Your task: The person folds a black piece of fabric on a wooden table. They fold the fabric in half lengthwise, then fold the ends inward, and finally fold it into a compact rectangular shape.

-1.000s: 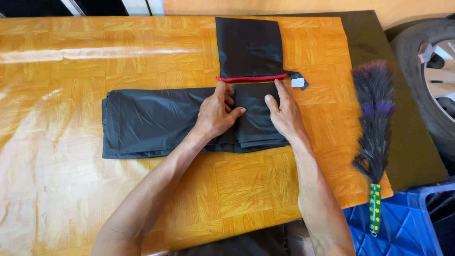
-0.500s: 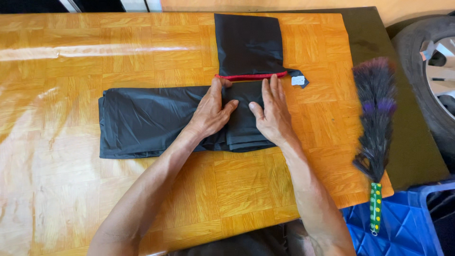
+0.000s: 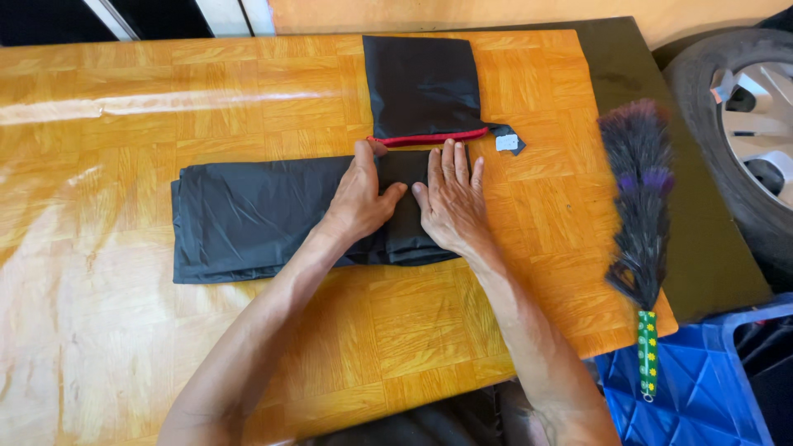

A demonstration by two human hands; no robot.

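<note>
At the centre of the wooden table (image 3: 124, 347), a folded black cloth (image 3: 248, 216) is lying flat, its long side running 9 to 3 o'clock. Both hands are pressing down on its right end. The left hand (image 3: 361, 198) is lying palm down, fingers together pointing to 12 o'clock, thumb sticking out toward 3 o'clock. The right hand (image 3: 450, 202) is also flat, fingers slightly spread and pointing to 12 o'clock, thumb angling toward the left thumb; the two thumbs are almost meeting. Neither hand is gripping anything, just pressing flat. Both forearms are coming in from 6 o'clock, converging toward the cloth. Just at 12 o'clock of the fingertips, a black pouch (image 3: 421, 83) with a red edge (image 3: 429, 138) is lying, touching the cloth. At 3 o'clock, well apart, a feather duster (image 3: 638, 190) is lying lengthwise on the table edge, with a blue crate (image 3: 702, 388) at 5 o'clock and a tyre (image 3: 727, 124) at 2 o'clock.
</note>
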